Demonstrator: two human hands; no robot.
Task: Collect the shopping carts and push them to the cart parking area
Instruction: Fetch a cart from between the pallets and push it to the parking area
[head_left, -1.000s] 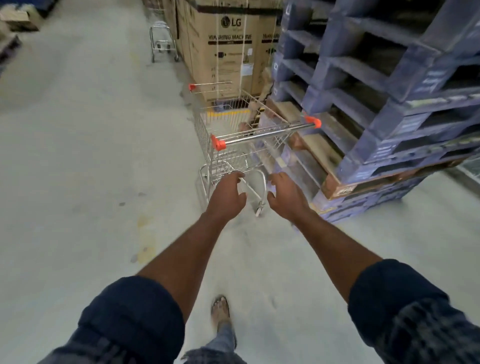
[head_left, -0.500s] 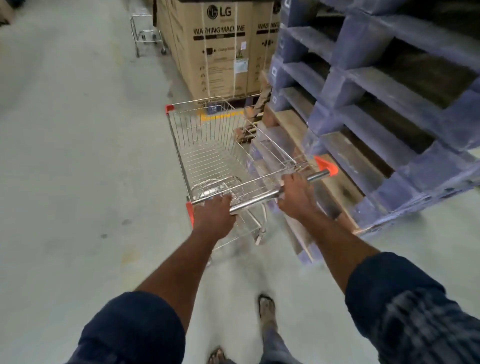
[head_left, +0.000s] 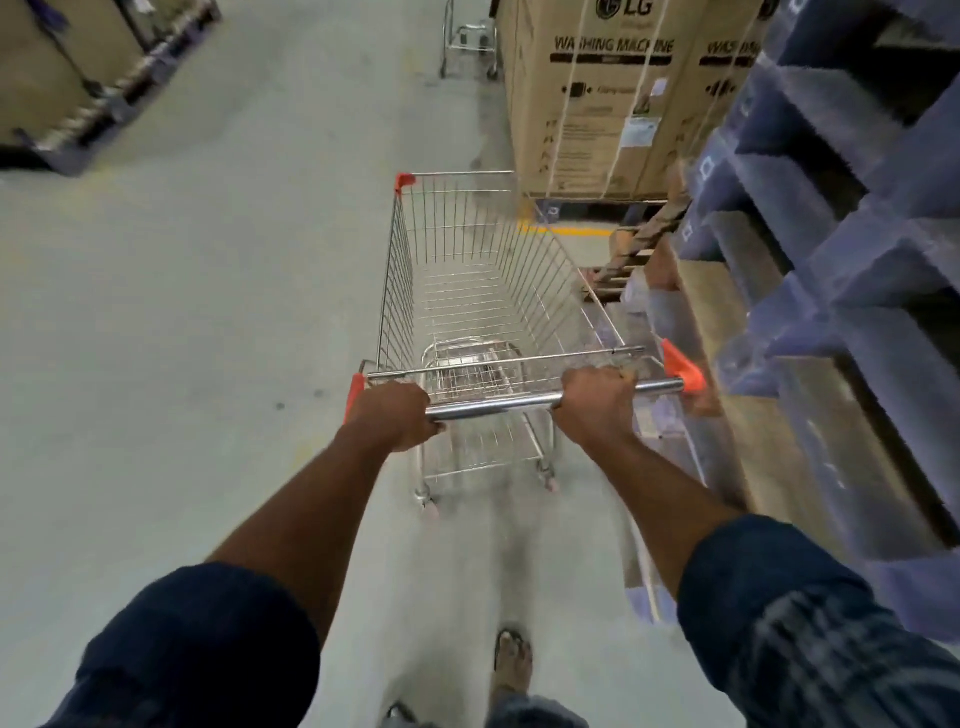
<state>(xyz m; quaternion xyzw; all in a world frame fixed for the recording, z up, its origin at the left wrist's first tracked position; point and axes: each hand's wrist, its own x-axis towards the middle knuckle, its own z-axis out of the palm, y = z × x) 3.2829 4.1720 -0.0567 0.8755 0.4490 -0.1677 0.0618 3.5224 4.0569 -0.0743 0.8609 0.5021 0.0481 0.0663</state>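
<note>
I have the cart (head_left: 467, 306) right in front of me, in the middle of the aisle on a smooth, pale grey concrete floor (head_left: 208, 312). It is a thin chrome wire basket, narrower at the far end, with orange plastic caps (head_left: 683, 366) on the corners. The handle (head_left: 493, 408) is a polished round metal tube running across the near end. My left grip (head_left: 395, 415) is clenched around the tube at its left end, and my right grip (head_left: 597, 405) is wrapped around it toward the right end, just short of the orange cap.

Close along the cart's right side stands a tall stack of rough blue pallets (head_left: 857, 234) with bare wooden ones (head_left: 727, 322) lower down; the handle's right end sits just beside them. Beyond the cart's far right corner are brown cardboard boxes (head_left: 597, 104) printed "LG WASHING MACHINE" and bound with straps. A second wire cart (head_left: 470, 36) stands far up the aisle, beside those boxes. More cartons on a pallet (head_left: 67, 67) sit far left. A sandalled foot (head_left: 513, 660) shows near me on the floor.
</note>
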